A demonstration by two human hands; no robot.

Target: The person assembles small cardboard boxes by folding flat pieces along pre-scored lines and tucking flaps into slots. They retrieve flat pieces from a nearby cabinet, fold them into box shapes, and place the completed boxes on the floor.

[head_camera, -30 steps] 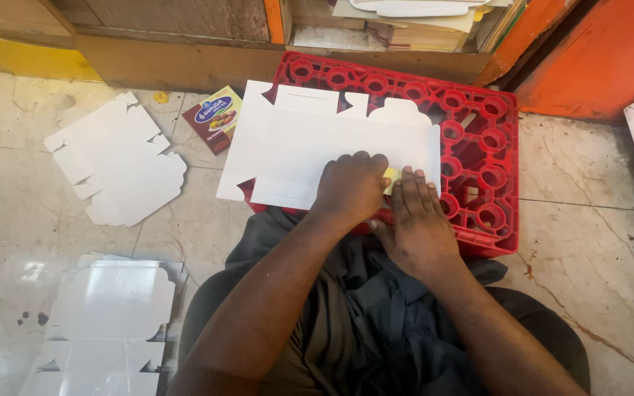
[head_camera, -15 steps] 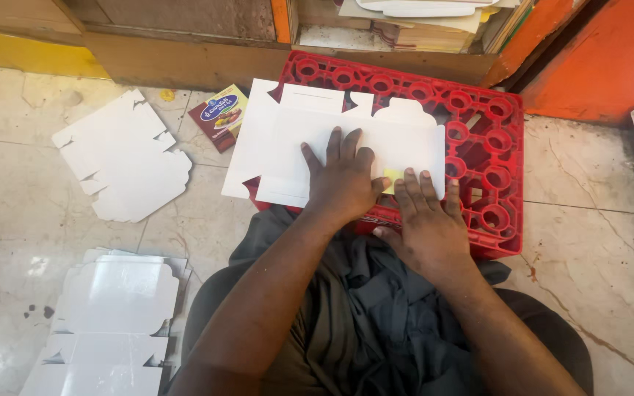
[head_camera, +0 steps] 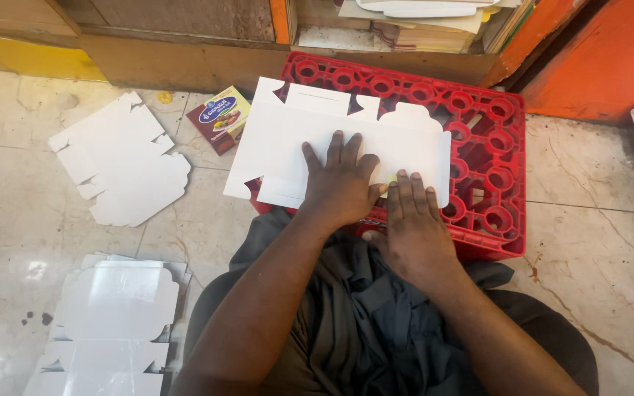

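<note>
A flat white die-cut cardboard box blank point(head_camera: 288, 139) lies on an upturned red plastic crate point(head_camera: 489, 147) in front of me. My left hand point(head_camera: 339, 180) rests palm down on the blank's middle with fingers spread. My right hand point(head_camera: 414, 227) lies flat beside it on the blank's near right edge, fingers together and pointing away from me. A small yellowish bit point(head_camera: 391, 179) shows between the two hands. Neither hand grips anything.
Another white blank point(head_camera: 122, 169) lies on the marble floor to the left. A stack of glossy blanks point(head_camera: 108, 323) sits at the lower left. A small printed box point(head_camera: 220, 119) lies by the crate. Wooden shelving with papers point(head_camera: 420, 18) stands behind; an orange panel point(head_camera: 603, 59) stands to the right.
My left hand went from a closed fist to a flat open palm on the blank. My right hand flattened beside it. The blank has stayed on the crate.
</note>
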